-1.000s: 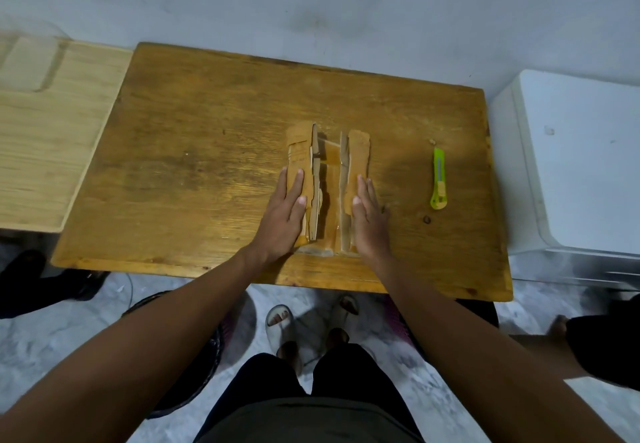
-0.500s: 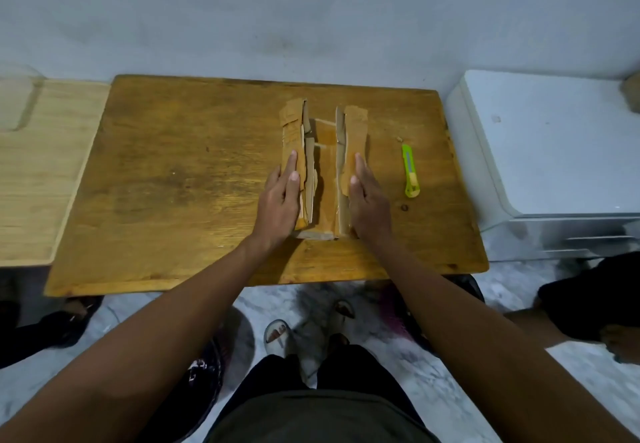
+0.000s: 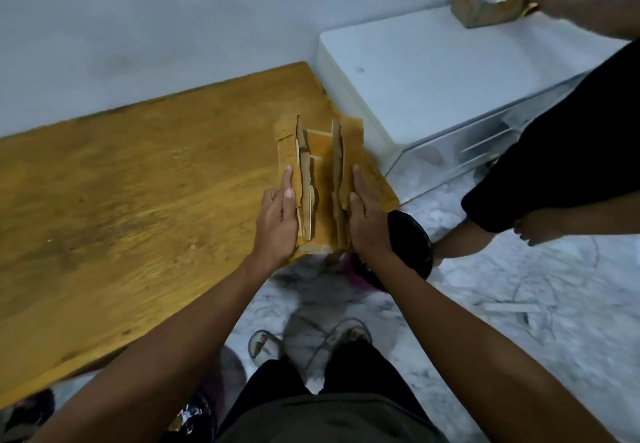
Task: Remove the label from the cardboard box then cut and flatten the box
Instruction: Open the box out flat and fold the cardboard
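Cardboard box (image 3: pixel 320 179), cut open, sits between left hand (image 3: pixel 277 217) and right hand (image 3: pixel 367 217), each flat with straight fingers against an outer flap. Pressing evenly outward and down should flatten it.

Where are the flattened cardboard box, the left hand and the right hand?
flattened cardboard box (image 3: pixel 323 179): head view, on its centre panel.
left hand (image 3: pixel 277 220): head view, on the back of the hand.
right hand (image 3: pixel 367 222): head view, on the back of the hand.
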